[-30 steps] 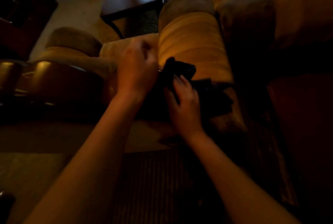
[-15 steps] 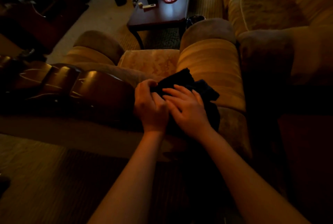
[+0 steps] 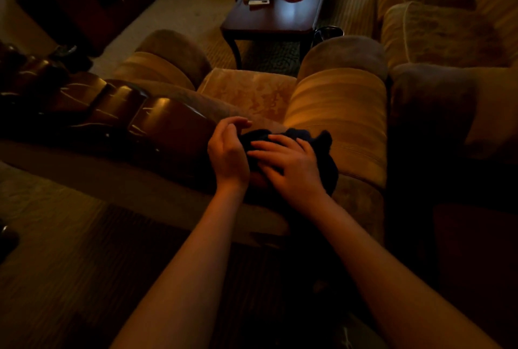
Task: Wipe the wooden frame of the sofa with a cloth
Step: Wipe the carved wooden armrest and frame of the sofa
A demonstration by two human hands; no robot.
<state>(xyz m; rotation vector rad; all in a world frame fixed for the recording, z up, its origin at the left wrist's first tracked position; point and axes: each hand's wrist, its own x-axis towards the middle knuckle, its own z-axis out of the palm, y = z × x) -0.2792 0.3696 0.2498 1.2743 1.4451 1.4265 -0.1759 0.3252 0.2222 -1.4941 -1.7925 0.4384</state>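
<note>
Hands on the cloth, at the frame's end.
Your right hand (image 3: 291, 169) presses flat-fingered on the dark cloth (image 3: 322, 146); your left hand (image 3: 228, 149) curls beside it by the wooden frame (image 3: 168, 124), grip unclear.

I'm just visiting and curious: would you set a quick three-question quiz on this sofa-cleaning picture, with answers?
1. True or false: the dark cloth lies on the coffee table.
2. Which hand lies flat on top of the cloth? A) left hand B) right hand
3. What shiny part of the sofa runs off to the left of the hands?

Key
1. False: it is bunched on the sofa's top edge, under the hands.
2. B: the right hand spreads its fingers over it; the left hand stands on edge beside it.
3. The wooden frame.
</note>
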